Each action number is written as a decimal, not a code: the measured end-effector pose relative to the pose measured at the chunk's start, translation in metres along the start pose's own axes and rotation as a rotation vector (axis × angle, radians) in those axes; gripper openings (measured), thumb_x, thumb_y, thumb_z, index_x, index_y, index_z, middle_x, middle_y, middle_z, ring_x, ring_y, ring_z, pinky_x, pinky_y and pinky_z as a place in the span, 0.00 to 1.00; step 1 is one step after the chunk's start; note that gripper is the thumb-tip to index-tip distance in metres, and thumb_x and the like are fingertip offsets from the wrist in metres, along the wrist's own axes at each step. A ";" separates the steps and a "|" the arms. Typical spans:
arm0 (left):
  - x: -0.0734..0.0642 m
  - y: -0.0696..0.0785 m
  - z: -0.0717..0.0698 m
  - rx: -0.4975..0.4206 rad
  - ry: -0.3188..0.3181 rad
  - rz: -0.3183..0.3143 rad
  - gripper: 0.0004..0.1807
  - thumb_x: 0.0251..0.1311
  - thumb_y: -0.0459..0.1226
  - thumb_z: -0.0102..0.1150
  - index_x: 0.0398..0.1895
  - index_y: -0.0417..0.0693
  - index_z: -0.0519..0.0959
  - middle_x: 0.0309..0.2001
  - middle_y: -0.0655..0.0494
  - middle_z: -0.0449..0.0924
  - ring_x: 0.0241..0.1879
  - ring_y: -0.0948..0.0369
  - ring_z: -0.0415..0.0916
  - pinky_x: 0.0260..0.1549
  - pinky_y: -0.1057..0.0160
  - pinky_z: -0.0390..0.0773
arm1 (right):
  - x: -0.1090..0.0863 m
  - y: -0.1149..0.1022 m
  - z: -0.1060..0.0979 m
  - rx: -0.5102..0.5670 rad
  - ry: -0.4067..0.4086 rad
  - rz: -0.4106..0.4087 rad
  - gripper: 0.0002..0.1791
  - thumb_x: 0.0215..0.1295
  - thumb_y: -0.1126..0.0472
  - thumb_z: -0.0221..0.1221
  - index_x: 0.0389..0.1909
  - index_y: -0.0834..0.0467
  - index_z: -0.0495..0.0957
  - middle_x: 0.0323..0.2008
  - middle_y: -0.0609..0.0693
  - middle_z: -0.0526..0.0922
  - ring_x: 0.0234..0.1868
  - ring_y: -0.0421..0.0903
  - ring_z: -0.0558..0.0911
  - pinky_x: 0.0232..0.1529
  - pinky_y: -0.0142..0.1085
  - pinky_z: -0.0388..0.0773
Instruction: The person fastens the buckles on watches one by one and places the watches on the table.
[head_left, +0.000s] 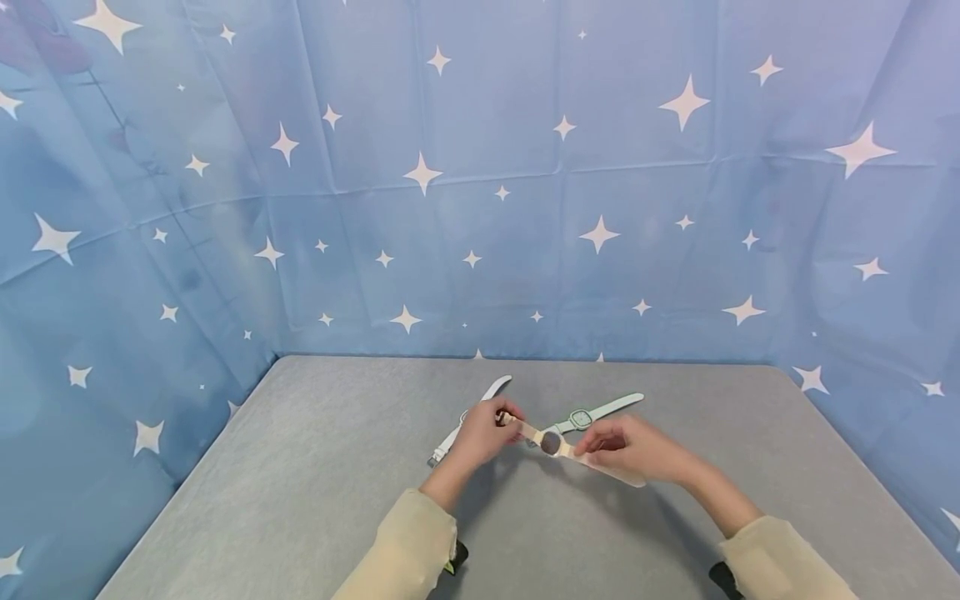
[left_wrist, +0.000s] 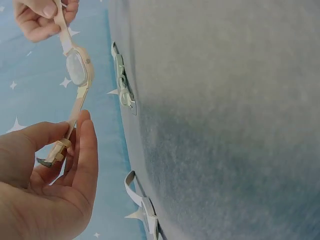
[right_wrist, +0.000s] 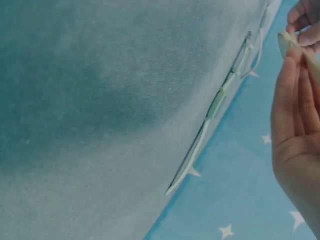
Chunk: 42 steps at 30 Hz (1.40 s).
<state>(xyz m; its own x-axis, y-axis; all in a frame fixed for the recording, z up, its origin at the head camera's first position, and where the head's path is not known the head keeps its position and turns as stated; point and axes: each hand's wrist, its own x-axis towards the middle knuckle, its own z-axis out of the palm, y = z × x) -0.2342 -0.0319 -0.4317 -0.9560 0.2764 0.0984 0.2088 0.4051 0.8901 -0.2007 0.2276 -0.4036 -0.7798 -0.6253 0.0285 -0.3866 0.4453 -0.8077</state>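
A pale beige wristwatch (head_left: 551, 442) is stretched between both hands above the table. My left hand (head_left: 483, 433) pinches its buckle-end strap; the buckle and strap loops show in the left wrist view beside the thumb of that hand (left_wrist: 55, 185). Its other strap is pinched by my right hand (head_left: 637, 448), with the strap's tip sticking out below the fingers. Behind them a pale green wristwatch (head_left: 581, 419) lies on the table. A white wristwatch (head_left: 447, 444) lies further left, partly hidden by my left hand in the head view.
The grey table (head_left: 300, 500) runs back to a blue curtain (head_left: 525, 275) printed with white stars, which also hangs along the left and right sides.
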 end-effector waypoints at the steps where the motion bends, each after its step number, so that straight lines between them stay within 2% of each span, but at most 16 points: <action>1: 0.000 -0.001 0.000 -0.010 0.002 -0.003 0.03 0.61 0.25 0.58 0.36 0.36 0.81 0.30 0.45 0.83 0.30 0.56 0.86 0.30 0.66 0.85 | -0.001 -0.001 0.000 0.029 -0.007 -0.006 0.08 0.69 0.64 0.60 0.44 0.61 0.84 0.41 0.60 0.87 0.38 0.32 0.83 0.40 0.28 0.80; 5: 0.000 -0.002 -0.002 -0.012 0.011 -0.007 0.03 0.61 0.26 0.59 0.37 0.37 0.81 0.31 0.45 0.83 0.29 0.60 0.85 0.29 0.67 0.85 | -0.001 -0.005 -0.001 0.126 -0.041 -0.027 0.10 0.71 0.63 0.58 0.47 0.63 0.83 0.42 0.65 0.86 0.38 0.34 0.83 0.39 0.30 0.81; 8: -0.001 -0.001 -0.003 -0.039 0.008 -0.028 0.03 0.62 0.27 0.59 0.38 0.37 0.81 0.33 0.44 0.84 0.31 0.59 0.85 0.29 0.67 0.84 | -0.002 -0.006 -0.002 0.173 -0.061 -0.071 0.12 0.73 0.66 0.52 0.49 0.65 0.82 0.43 0.58 0.87 0.40 0.34 0.83 0.42 0.30 0.81; 11: -0.001 0.000 -0.004 -0.117 -0.009 -0.066 0.05 0.63 0.28 0.59 0.40 0.36 0.80 0.36 0.43 0.84 0.33 0.55 0.87 0.33 0.65 0.86 | -0.002 -0.007 -0.002 0.223 -0.059 -0.106 0.16 0.74 0.70 0.47 0.53 0.68 0.80 0.46 0.50 0.88 0.43 0.33 0.83 0.45 0.30 0.81; 13: -0.001 0.001 -0.005 -0.175 -0.023 -0.092 0.06 0.64 0.29 0.58 0.42 0.34 0.80 0.37 0.42 0.83 0.35 0.51 0.88 0.35 0.63 0.87 | -0.002 -0.008 -0.001 0.264 -0.043 -0.109 0.16 0.72 0.71 0.48 0.55 0.70 0.78 0.49 0.51 0.87 0.47 0.34 0.84 0.48 0.31 0.82; 16: 0.000 0.002 -0.007 -0.251 -0.037 -0.131 0.09 0.66 0.30 0.58 0.45 0.32 0.79 0.37 0.42 0.83 0.40 0.46 0.87 0.36 0.62 0.87 | -0.001 -0.010 0.001 0.259 0.031 -0.105 0.15 0.71 0.69 0.55 0.55 0.70 0.77 0.52 0.60 0.85 0.48 0.35 0.85 0.49 0.31 0.83; 19: 0.000 0.002 -0.009 -0.310 -0.041 -0.167 0.11 0.67 0.31 0.57 0.48 0.31 0.78 0.36 0.44 0.82 0.40 0.48 0.87 0.36 0.63 0.87 | -0.001 -0.013 0.004 0.195 0.153 -0.071 0.15 0.68 0.64 0.61 0.54 0.65 0.80 0.52 0.63 0.84 0.47 0.33 0.85 0.46 0.31 0.84; 22: 0.000 0.003 -0.010 -0.356 -0.045 -0.191 0.13 0.68 0.32 0.57 0.51 0.31 0.77 0.37 0.47 0.81 0.37 0.57 0.87 0.38 0.63 0.87 | 0.001 -0.015 0.007 0.162 0.279 -0.048 0.14 0.67 0.61 0.64 0.50 0.63 0.82 0.49 0.57 0.86 0.43 0.33 0.85 0.44 0.33 0.84; 25: -0.001 0.004 -0.011 -0.408 -0.054 -0.200 0.15 0.69 0.32 0.56 0.53 0.30 0.76 0.38 0.47 0.81 0.37 0.63 0.86 0.43 0.59 0.86 | 0.004 -0.016 0.009 0.188 0.358 -0.082 0.12 0.67 0.64 0.62 0.48 0.66 0.82 0.46 0.49 0.87 0.41 0.34 0.86 0.44 0.34 0.85; 29: -0.002 0.004 -0.011 -0.490 -0.062 -0.203 0.15 0.69 0.32 0.56 0.53 0.30 0.76 0.39 0.47 0.80 0.38 0.64 0.86 0.45 0.58 0.85 | 0.006 -0.016 0.012 0.190 0.446 -0.136 0.13 0.69 0.67 0.60 0.50 0.69 0.80 0.46 0.40 0.87 0.40 0.33 0.86 0.43 0.30 0.84; 33: -0.002 0.003 -0.012 -0.587 -0.067 -0.212 0.14 0.69 0.32 0.57 0.54 0.32 0.76 0.40 0.50 0.78 0.38 0.65 0.85 0.44 0.65 0.85 | 0.008 -0.018 0.014 0.131 0.555 -0.134 0.12 0.68 0.67 0.61 0.50 0.66 0.82 0.49 0.36 0.85 0.44 0.30 0.83 0.42 0.26 0.82; 36: -0.003 0.003 -0.012 -0.635 -0.075 -0.207 0.14 0.69 0.32 0.57 0.54 0.33 0.75 0.41 0.51 0.79 0.39 0.66 0.85 0.43 0.67 0.85 | 0.009 -0.019 0.015 0.144 0.597 -0.108 0.13 0.68 0.65 0.61 0.51 0.65 0.82 0.47 0.32 0.85 0.46 0.31 0.84 0.45 0.25 0.81; 39: -0.003 0.003 -0.013 -0.657 -0.078 -0.201 0.15 0.69 0.32 0.57 0.54 0.33 0.75 0.40 0.52 0.80 0.39 0.66 0.85 0.44 0.67 0.85 | 0.009 -0.019 0.015 0.188 0.604 -0.078 0.15 0.68 0.63 0.62 0.52 0.65 0.82 0.44 0.30 0.86 0.47 0.34 0.85 0.47 0.24 0.81; 42: -0.004 0.004 -0.014 -0.677 -0.078 -0.203 0.16 0.69 0.33 0.57 0.56 0.32 0.74 0.40 0.53 0.80 0.40 0.66 0.85 0.45 0.66 0.85 | 0.009 -0.019 0.015 0.218 0.613 -0.074 0.16 0.68 0.63 0.62 0.54 0.65 0.80 0.45 0.38 0.88 0.47 0.34 0.86 0.48 0.24 0.81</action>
<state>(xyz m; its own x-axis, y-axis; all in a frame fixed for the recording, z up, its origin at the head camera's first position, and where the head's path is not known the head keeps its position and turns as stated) -0.2328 -0.0441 -0.4224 -0.9397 0.3245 -0.1079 -0.1696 -0.1684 0.9710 -0.1932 0.2036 -0.3971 -0.9191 -0.1423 0.3674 -0.3920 0.2348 -0.8895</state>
